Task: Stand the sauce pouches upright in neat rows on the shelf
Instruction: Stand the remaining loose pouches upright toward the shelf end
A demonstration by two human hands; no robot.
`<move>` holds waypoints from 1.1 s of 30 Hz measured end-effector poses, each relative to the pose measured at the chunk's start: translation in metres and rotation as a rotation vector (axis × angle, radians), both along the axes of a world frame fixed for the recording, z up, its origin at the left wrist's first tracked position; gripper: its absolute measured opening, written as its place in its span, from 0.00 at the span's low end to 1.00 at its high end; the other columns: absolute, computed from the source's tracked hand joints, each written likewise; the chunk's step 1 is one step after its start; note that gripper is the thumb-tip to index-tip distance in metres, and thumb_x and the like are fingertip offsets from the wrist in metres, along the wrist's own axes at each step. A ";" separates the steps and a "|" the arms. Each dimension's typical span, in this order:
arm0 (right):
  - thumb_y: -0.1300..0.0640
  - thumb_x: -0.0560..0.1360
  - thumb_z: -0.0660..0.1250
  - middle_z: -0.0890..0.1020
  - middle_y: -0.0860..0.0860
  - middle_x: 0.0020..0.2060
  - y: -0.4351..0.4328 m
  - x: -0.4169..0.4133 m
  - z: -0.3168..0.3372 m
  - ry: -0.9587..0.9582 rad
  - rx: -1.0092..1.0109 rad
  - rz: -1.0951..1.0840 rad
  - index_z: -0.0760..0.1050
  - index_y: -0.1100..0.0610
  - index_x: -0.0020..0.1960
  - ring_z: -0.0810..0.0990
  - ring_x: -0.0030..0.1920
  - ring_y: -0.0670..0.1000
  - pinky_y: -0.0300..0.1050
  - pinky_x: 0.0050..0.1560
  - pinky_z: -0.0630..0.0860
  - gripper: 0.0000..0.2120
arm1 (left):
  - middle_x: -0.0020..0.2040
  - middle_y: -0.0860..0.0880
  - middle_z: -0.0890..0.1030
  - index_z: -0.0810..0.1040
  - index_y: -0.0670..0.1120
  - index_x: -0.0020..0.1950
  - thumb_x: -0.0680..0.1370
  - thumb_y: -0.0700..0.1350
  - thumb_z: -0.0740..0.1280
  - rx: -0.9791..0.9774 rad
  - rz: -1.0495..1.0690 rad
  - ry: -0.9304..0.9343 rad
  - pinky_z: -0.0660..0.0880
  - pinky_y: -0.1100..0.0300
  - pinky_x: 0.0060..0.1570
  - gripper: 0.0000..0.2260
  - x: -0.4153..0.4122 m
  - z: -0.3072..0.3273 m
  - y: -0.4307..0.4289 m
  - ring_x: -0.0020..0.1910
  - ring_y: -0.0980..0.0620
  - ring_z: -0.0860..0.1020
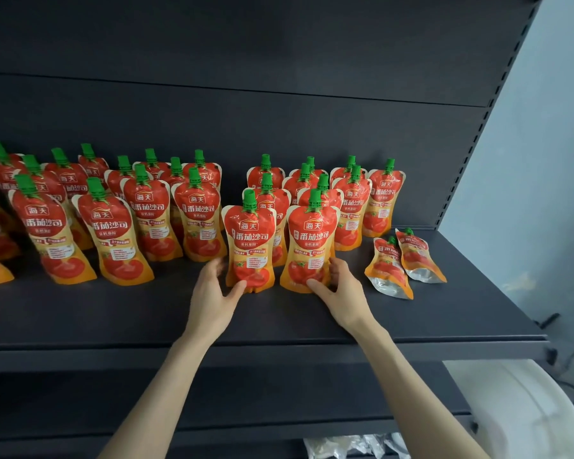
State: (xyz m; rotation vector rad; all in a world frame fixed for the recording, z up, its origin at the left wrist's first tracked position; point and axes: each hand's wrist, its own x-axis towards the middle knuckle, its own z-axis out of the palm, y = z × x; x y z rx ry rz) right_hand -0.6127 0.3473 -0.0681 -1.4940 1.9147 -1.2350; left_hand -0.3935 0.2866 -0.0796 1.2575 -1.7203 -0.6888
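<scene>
View down onto a dark shelf (279, 323) stocked with tomato-sauce pouches.

Nearest, at 5 o'clock in the field, a white rounded object (517, 412) and crumpled clear wrapping (352, 447) lie below shelf level. What the white object is I cannot tell. My two bare forearms rise from 6 o'clock over the shelf's front edge.

My left hand (212, 293) grips the left front pouch (250, 240) low down. The thumb lies on its printed face near the base, and the other fingers curl at its left edge, their tips blurred. My right hand (343, 293) grips the right front pouch (310, 246) likewise, with the thumb across the base of the face and the fingers curled round the right edge. Both pouches stand upright on the shelf, green caps up, just beside each other with a narrow gap between.

At 3 o'clock from my right hand, two lying pouches (391, 270) rest flat on the shelf side by side. Their caps point away toward 12 o'clock and their silver bottoms face me.

Directly behind the held pair, at 12 o'clock, the right block (352, 207) of upright pouches stands in rows several deep. At 10 o'clock the left block (113, 223) also stands upright, separated from the right block by a gap and running out of view at 9 o'clock.

Farthest is the dark back panel (279, 94), with a pale wall (550, 160) at 2 o'clock.
</scene>
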 end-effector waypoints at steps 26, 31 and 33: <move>0.55 0.77 0.64 0.77 0.49 0.46 0.031 -0.225 0.013 0.201 -0.050 -0.071 0.78 0.56 0.51 0.77 0.49 0.51 0.45 0.47 0.73 0.07 | 0.58 0.45 0.74 0.72 0.44 0.61 0.74 0.51 0.69 -0.010 0.036 -0.179 0.68 0.57 0.50 0.20 -0.280 0.011 0.052 0.58 0.46 0.73; 0.47 0.75 0.65 0.75 0.51 0.50 0.004 -0.244 0.003 0.148 0.069 -0.086 0.75 0.56 0.55 0.76 0.52 0.54 0.49 0.50 0.74 0.14 | 0.59 0.47 0.77 0.68 0.43 0.67 0.74 0.57 0.66 0.154 0.136 -0.223 0.69 0.54 0.55 0.26 -0.290 0.015 0.038 0.60 0.46 0.74; 0.43 0.74 0.65 0.75 0.54 0.54 -0.006 -0.248 -0.002 0.164 0.139 -0.133 0.72 0.57 0.59 0.73 0.55 0.56 0.49 0.54 0.70 0.21 | 0.56 0.48 0.80 0.68 0.43 0.67 0.73 0.60 0.66 0.231 0.124 -0.221 0.71 0.51 0.57 0.29 -0.291 0.017 0.032 0.59 0.45 0.76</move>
